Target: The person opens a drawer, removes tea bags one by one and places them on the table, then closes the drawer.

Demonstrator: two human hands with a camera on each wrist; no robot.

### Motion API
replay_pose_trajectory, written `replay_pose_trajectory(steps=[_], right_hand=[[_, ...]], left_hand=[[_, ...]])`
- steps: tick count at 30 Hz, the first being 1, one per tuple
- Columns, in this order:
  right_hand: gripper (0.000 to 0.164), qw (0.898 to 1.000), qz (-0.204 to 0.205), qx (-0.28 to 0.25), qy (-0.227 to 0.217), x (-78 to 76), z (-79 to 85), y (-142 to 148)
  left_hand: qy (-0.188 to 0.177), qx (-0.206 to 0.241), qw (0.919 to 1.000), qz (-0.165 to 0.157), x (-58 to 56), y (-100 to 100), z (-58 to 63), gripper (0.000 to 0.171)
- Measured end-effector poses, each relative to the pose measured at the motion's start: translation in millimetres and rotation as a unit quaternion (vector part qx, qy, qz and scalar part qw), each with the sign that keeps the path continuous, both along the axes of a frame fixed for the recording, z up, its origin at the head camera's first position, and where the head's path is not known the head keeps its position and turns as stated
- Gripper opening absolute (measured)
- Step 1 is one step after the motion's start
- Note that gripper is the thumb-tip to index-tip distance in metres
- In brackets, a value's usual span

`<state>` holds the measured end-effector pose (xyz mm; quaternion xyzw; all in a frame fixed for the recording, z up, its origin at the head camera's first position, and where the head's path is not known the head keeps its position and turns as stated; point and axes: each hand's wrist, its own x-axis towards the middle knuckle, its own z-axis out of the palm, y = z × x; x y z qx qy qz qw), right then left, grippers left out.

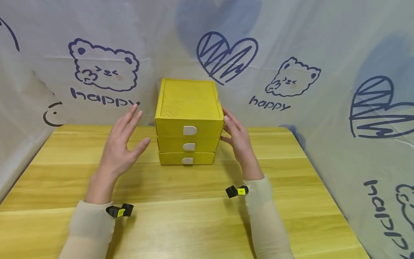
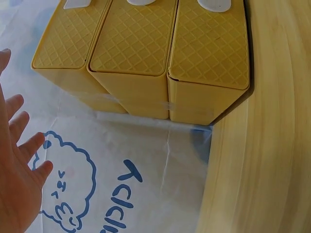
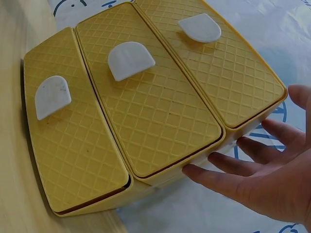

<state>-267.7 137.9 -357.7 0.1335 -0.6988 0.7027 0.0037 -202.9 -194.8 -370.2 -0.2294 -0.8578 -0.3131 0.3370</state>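
Note:
A yellow drawer box (image 1: 189, 99) with three stacked drawers stands at the back of the wooden table. Each waffle-patterned front carries a white tab handle (image 3: 130, 59), and all three drawers are closed. My right hand (image 1: 237, 138) is at the box's right side, its extended fingertips right at the side wall in the right wrist view. To the left of the box, my left hand (image 1: 121, 147) is raised with fingers spread, apart from it and holding nothing. In the left wrist view a gap shows between the left fingers (image 2: 33, 146) and the box.
Behind the table hangs a white cloth (image 1: 155, 46) printed with bears, hearts and lettering, close to the back of the box. The wooden table top (image 1: 181, 216) extends in front of the box. Small black devices (image 1: 237, 191) are worn at both wrists.

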Motion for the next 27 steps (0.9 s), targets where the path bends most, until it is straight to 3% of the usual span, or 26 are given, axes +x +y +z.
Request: replay_pose_trajectory(steps=[7, 15, 23, 27], right_hand=[[0.045, 1.000, 0.002, 0.004, -0.002, 2.0, 3.8, 2], [0.046, 1.000, 0.018, -0.001, -0.002, -0.1, 0.0, 6], [0.045, 1.000, 0.023, 0.004, -0.004, 0.9, -0.5, 8], [0.044, 1.000, 0.018, 0.004, -0.001, 0.0, -0.9, 9]], left_hand=[[0.009, -0.006, 0.9999, -0.006, -0.4, 5, 4.1, 0.068], [0.097, -0.029, 0.9947, -0.015, -3.1, 34, 9.6, 0.062], [0.184, -0.033, 0.9816, 0.037, -6.9, 66, 11.7, 0.045], [0.205, -0.052, 0.9765, 0.043, -9.4, 81, 12.7, 0.041]])
